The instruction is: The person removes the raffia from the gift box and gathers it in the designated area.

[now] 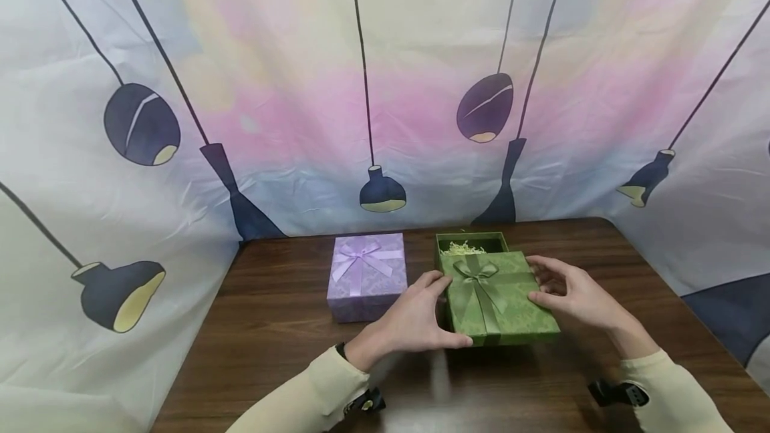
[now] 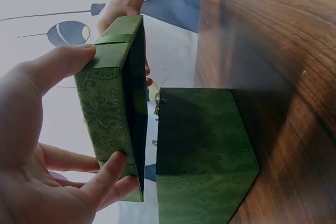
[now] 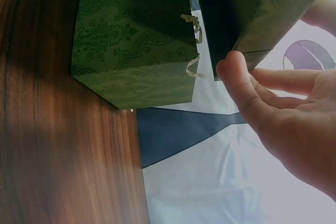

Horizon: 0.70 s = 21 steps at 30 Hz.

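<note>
Both hands hold a green patterned box lid (image 1: 511, 299) with a ribbon bow, raised off its green box base (image 2: 202, 150). My left hand (image 1: 415, 316) grips the lid's left side, its thumb at the near corner. On the opposite side, my right hand (image 1: 574, 293) pinches the lid's edge. Seen from the left wrist, a gap separates lid and base. Pale shredded paper filler (image 1: 463, 248) shows inside the base, past the lid's far edge; the rest of the inside is hidden. In the right wrist view, strands of filler (image 3: 194, 66) hang over the base's rim.
A lilac gift box (image 1: 367, 279) with a ribbon bow, its lid on, stands left of the green box. Both rest on a dark brown wooden table (image 1: 271, 353). Behind it hangs a pale curtain (image 1: 289, 85) printed with lamps.
</note>
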Tool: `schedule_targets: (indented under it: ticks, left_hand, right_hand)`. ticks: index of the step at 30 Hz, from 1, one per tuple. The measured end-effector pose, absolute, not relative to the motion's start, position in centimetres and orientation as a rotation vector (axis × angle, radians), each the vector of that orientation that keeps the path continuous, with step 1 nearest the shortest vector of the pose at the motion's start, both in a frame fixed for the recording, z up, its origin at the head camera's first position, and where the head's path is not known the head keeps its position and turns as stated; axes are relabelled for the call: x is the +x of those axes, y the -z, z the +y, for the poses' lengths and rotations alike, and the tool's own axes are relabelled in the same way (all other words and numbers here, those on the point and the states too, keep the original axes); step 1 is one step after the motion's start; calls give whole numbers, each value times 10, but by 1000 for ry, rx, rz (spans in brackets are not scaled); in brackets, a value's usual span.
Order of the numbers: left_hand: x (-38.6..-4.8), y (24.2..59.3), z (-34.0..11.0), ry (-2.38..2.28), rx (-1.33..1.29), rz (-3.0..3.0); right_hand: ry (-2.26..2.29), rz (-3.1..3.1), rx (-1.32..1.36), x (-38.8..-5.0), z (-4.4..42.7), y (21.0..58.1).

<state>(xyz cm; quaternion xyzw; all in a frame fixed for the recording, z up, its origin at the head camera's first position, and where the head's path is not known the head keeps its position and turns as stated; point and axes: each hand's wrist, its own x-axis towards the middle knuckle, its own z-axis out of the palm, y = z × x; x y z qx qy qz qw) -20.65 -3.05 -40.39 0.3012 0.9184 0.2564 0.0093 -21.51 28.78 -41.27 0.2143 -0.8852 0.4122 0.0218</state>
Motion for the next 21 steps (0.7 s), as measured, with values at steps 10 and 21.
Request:
schedule_targets:
  ticks: [10, 21]
  left_hand:
    - [-195, 409, -30, -754, 959, 2906]
    - [-178, 417, -33, -777, 946, 2880]
  right_hand:
    - [-1357, -2742, 721, -208, 288, 416]
    - [-1375, -2788, 759, -194, 286, 415]
